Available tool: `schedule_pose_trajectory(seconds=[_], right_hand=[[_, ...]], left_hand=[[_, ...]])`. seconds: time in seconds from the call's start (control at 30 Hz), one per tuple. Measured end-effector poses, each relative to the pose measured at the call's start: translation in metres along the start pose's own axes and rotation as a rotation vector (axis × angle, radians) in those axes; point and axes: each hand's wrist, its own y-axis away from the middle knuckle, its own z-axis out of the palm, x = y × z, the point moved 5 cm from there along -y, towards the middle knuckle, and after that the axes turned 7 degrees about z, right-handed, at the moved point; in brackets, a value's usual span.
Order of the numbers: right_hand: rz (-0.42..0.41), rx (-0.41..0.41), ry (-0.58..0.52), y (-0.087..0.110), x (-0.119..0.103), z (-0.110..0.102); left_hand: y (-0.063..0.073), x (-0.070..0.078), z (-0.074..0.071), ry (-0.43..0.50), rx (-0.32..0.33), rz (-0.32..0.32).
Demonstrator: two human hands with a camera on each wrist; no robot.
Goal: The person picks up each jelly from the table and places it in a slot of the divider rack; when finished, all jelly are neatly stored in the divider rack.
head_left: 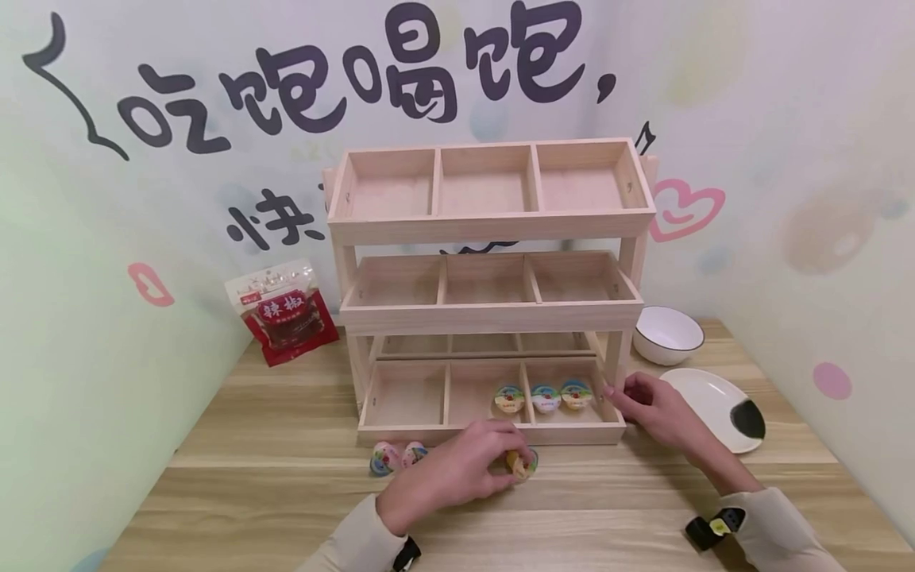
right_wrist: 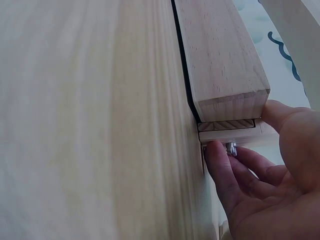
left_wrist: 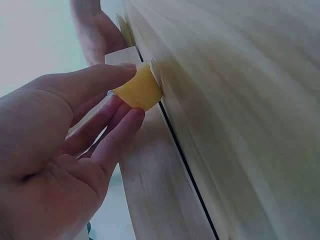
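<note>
In the head view my left hand (head_left: 465, 465) pinches a small jelly cup (head_left: 519, 465) at the front of a wooden three-tier rack (head_left: 493, 319). Seen from the left wrist, its yellow body (left_wrist: 141, 90) sits between thumb and fingertips, close to the table. My right hand (head_left: 661, 413) holds the right end of the bottom tray, its thumb at the top edge and its fingers (right_wrist: 220, 167) low on the side beside a metal bolt (right_wrist: 231, 148). One jelly cup (head_left: 509, 400) lies in the tray's middle compartment; two others (head_left: 546, 399) lie in the right one.
Two pink jelly cups (head_left: 384, 458) lie on the table before the rack, left of my left hand. A red and white food pouch (head_left: 282, 311) leans at the back left. A white bowl (head_left: 668, 335) and an oval plate (head_left: 704, 401) stand at the right.
</note>
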Motion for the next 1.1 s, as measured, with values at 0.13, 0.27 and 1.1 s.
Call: schedule_pose_trajectory(seconds=[0.13, 0.27, 1.1], right_hand=[[-0.001, -0.001, -0.004, 0.001, -0.001, 0.001], [-0.007, 0.003, -0.005, 0.001, -0.002, 0.001], [-0.001, -0.012, -0.006, 0.001, 0.0, 0.001]], left_hand=[[0.001, 0.002, 0.0, -0.026, 0.015, 0.005], [0.002, 0.004, 0.0, -0.1, 0.023, 0.006], [0.006, -0.014, -0.002, 0.064, -0.023, 0.01]])
